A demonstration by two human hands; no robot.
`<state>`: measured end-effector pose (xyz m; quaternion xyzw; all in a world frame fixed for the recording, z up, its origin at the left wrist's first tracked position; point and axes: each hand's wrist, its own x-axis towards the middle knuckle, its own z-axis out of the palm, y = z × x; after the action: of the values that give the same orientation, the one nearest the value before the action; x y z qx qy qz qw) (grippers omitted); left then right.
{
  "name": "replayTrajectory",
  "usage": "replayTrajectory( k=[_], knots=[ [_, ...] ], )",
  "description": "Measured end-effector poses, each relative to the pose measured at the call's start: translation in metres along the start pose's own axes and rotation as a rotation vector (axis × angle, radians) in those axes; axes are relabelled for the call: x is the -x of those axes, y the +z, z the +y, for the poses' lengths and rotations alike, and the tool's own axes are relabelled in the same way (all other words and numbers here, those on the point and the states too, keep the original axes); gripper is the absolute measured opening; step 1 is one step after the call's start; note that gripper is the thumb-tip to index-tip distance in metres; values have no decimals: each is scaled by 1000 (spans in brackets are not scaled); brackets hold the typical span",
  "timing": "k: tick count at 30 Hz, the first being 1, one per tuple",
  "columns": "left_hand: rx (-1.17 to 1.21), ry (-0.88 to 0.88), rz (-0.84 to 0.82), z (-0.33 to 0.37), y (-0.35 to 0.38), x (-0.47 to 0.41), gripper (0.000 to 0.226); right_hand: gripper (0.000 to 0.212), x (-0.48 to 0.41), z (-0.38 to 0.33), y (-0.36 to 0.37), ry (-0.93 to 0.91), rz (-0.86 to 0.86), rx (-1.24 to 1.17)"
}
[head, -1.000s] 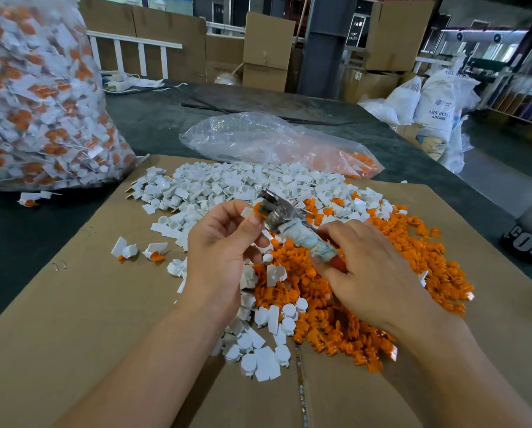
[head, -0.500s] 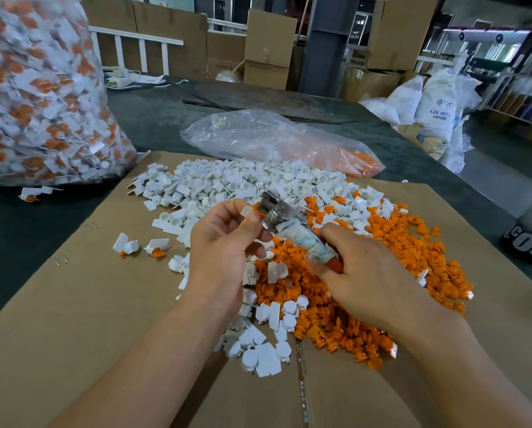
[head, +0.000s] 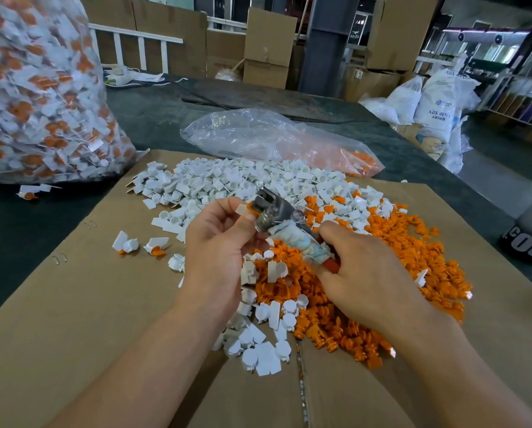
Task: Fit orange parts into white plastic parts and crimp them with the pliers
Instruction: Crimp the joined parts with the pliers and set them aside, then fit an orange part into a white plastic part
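My left hand (head: 218,242) pinches a small white part with an orange insert (head: 245,209) and holds it at the metal jaws of the pliers (head: 270,211). My right hand (head: 360,273) grips the pliers' cloth-wrapped handles. A heap of white plastic parts (head: 227,183) covers the far half of the cardboard sheet (head: 73,304), and a heap of orange parts (head: 397,251) lies to its right, under my hands.
A big clear bag of assembled white-and-orange pieces (head: 36,94) stands at the left. A flatter clear bag with orange parts (head: 274,140) lies behind the heaps. Two finished pieces (head: 141,245) lie on the cardboard at the left. Cardboard boxes and white sacks stand beyond the dark table.
Both hands stay together over the heaps; the pliers and the pinched part have hardly shifted, only lifted slightly toward me.
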<state>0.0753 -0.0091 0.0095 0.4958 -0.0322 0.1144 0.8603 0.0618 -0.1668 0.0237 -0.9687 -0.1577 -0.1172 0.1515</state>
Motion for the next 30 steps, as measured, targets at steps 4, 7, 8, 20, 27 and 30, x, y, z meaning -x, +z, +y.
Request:
replayTrajectory(
  k=[4,7,8,20,27,30],
  knots=[
    [-33,-22,37,-1,0,-1,24,26,-2,3,5,24,2,-4],
    [-84,-35,72,1,0,-2,21,34,-5,8,6,57,65,11],
    [-113,-43,96,3,-2,-4,19,39,-7,12,5,76,95,28],
    [-719,-7,530,27,-69,-44,25,76,-15,60,-1,353,58,180],
    [-908,-40,536,25,-80,-45,29,79,-16,63,2,370,-19,176],
    [-973,-66,517,24,-81,-44,30,80,-17,63,2,367,-49,177]
  ],
)
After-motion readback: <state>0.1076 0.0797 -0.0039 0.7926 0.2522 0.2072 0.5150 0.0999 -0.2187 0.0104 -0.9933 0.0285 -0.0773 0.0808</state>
